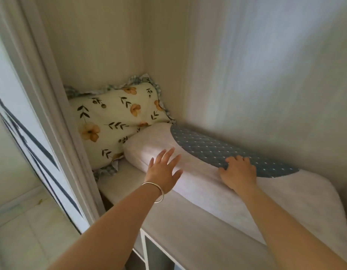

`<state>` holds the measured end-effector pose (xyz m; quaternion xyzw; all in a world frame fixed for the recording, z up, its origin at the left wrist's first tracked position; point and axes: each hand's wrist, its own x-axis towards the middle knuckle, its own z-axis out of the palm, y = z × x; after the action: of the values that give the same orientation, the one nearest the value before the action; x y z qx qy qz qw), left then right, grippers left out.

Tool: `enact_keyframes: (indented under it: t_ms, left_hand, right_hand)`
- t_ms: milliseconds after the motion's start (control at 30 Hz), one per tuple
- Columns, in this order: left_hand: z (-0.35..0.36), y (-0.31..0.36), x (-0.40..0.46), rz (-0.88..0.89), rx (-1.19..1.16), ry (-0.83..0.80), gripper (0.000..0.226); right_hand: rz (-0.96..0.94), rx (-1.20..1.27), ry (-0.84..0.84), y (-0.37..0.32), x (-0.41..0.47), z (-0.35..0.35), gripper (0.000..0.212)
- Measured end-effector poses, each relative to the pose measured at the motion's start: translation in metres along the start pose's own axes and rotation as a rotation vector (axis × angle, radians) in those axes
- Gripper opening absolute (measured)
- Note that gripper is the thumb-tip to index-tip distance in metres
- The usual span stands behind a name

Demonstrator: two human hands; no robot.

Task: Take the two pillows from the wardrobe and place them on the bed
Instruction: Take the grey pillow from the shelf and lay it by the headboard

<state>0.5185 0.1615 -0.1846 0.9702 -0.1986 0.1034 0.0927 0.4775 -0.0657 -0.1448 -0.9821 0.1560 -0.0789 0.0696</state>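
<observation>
A long white pillow (203, 178) with a blue quilted panel lies along the wardrobe shelf (188, 227). A floral pillow (112, 121) with orange flowers and a checked frill leans in the back left corner, its lower right corner tucked behind the white pillow's end. My left hand (164, 170), a silver bangle on its wrist, hovers with fingers spread over the white pillow's left end. My right hand (237, 173) rests on the pillow's middle, fingers curled onto the edge of the blue panel.
The wardrobe's back and right walls (246, 75) close in the shelf. A white door frame (57, 133) stands at the left, with pale floor (28, 240) beyond it. Open cubby compartments (157, 254) sit below the shelf's front edge.
</observation>
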Motion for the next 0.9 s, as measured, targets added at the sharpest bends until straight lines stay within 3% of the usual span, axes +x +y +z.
enact_keyframes:
  t_ms: [200,400,567,700,833,900]
  left_hand:
    - [0.029,0.009,0.013,-0.109,-0.143,-0.107,0.052]
    - [0.037,0.001,0.012,-0.053,-0.183,-0.085,0.054]
    - [0.026,-0.021,0.010,-0.117,-0.175,-0.071,0.047]
    - [0.008,-0.037,0.010,-0.390,-0.346,-0.010,0.039]
    - [0.001,-0.033,0.021,-0.584,-0.444,-0.062,0.062]
    - [0.004,-0.026,0.023,-0.654,-0.491,-0.015,0.067]
  right_hand:
    - [0.011,0.057,-0.029,0.035,-0.001,0.023,0.051]
    - [-0.031,0.083,-0.131,0.039,0.015,0.008,0.068]
    - [-0.088,0.251,-0.201,0.020,-0.001,0.003,0.052]
    - [-0.098,0.447,-0.382,-0.016,-0.020,0.006,0.048]
    - [-0.037,0.603,-0.553,-0.044,-0.030,0.007,0.040]
    - [-0.019,0.668,-0.605,-0.045,-0.028,0.005,0.040]
